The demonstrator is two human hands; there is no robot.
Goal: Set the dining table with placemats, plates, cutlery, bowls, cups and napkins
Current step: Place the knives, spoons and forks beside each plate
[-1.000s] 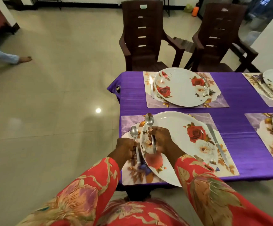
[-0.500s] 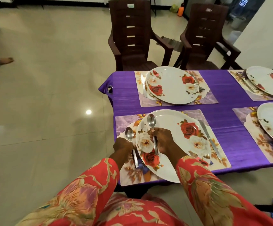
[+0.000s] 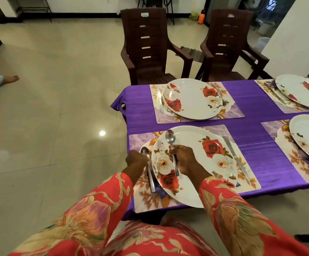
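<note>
— Head view: where does your second spoon lie?
— Clamped in your right hand over the plate, handle toward you, bowl away.
— And the left hand?
— It grips the first spoon on the placemat, just left of the plate; the axes match.

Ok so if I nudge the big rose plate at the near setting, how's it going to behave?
The near plate overhangs the placemat toward the table edge, so a nudge toward you could probably tip it off. Its glossy surface suggests it slides easily. It looks thin and stiff, possibly melamine, so likely light.
</note>
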